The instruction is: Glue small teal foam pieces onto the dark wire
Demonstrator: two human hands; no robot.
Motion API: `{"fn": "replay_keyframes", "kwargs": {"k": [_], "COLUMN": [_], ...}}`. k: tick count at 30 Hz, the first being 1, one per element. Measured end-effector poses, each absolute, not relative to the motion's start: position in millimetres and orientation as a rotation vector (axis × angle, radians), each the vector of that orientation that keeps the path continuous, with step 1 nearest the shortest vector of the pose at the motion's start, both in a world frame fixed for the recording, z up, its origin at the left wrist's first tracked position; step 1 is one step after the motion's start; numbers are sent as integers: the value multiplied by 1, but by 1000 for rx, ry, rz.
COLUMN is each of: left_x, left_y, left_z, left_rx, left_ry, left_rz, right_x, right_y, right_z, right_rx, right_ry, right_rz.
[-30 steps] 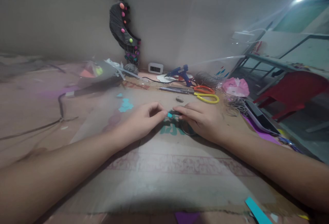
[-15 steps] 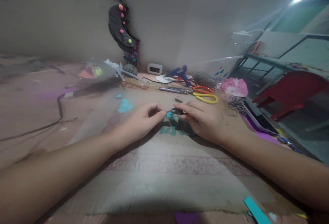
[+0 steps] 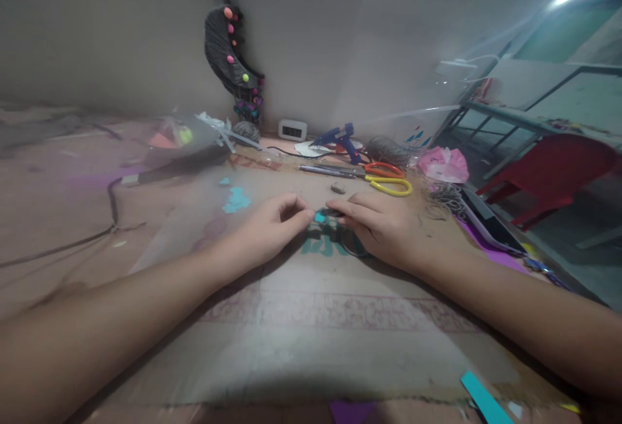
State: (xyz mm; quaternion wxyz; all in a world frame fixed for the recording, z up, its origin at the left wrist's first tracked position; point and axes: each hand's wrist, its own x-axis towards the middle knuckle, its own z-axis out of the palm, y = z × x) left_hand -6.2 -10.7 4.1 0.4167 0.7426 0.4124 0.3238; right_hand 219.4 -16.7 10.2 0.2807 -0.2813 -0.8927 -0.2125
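My left hand [image 3: 279, 220] is closed in a pinch at the centre of the cardboard, its fingertips at a small turquoise piece [image 3: 319, 217]. Opposite it, my right hand [image 3: 381, 220] is closed around a dark tool [image 3: 332, 212] that looks like small scissors. The narrow end of this tool points left at the turquoise piece, and a dark loop shows below my right palm. The fingers hide most of the tool. Beneath both hands lies the cardboard sheet [image 3: 291, 359], printed with green and red marks.
Turquoise scraps [image 3: 236, 200] lie left of my hands. Behind are large scissors [image 3: 389, 181] with orange and yellow handles, a blue glue gun [image 3: 343, 141], grey yarn [image 3: 389, 150] and a white clock [image 3: 292, 129]. A decorated dark crescent [image 3: 218, 45] hangs on the wall. A phone [image 3: 490, 220] lies right.
The dark tool's narrow end looks more closed and lower beside the turquoise piece, and my right fingers have drawn in slightly. My left hand stays in place.
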Motion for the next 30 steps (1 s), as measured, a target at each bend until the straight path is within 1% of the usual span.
{"fn": "replay_keyframes", "kwargs": {"k": [30], "left_x": [-5], "left_y": [-9], "left_z": [2], "left_rx": [1869], "left_ry": [1030], "left_rz": [825], "right_x": [220], "right_y": [-18], "right_z": [11], "right_rx": [-774], "right_ry": [-2405], "right_rz": [-554]}}
